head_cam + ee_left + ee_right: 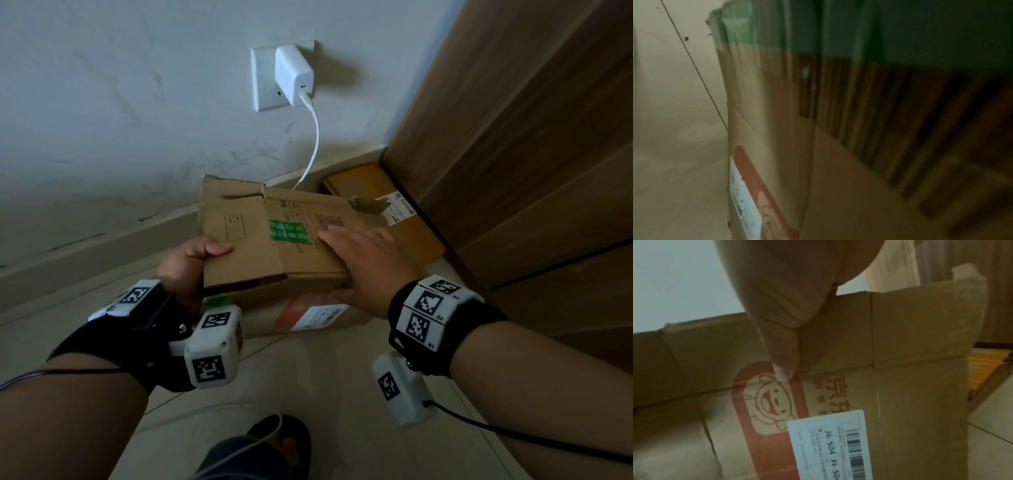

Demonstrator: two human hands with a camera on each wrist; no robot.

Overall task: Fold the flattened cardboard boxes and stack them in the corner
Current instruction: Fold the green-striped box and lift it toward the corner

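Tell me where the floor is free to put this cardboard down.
Free: pale floor tiles left of the left hand, along the baseboard. Crowded: the corner by the wooden panel, holding the yellow cardboard and red-printed box.

Left hand gripping, thumb on top; right hand flat, fingers seemingly straight, pressing down.

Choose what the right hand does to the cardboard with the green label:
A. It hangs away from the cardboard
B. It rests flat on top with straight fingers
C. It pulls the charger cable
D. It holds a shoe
B: the right hand lies flat, fingers straight, on the folded cardboard.
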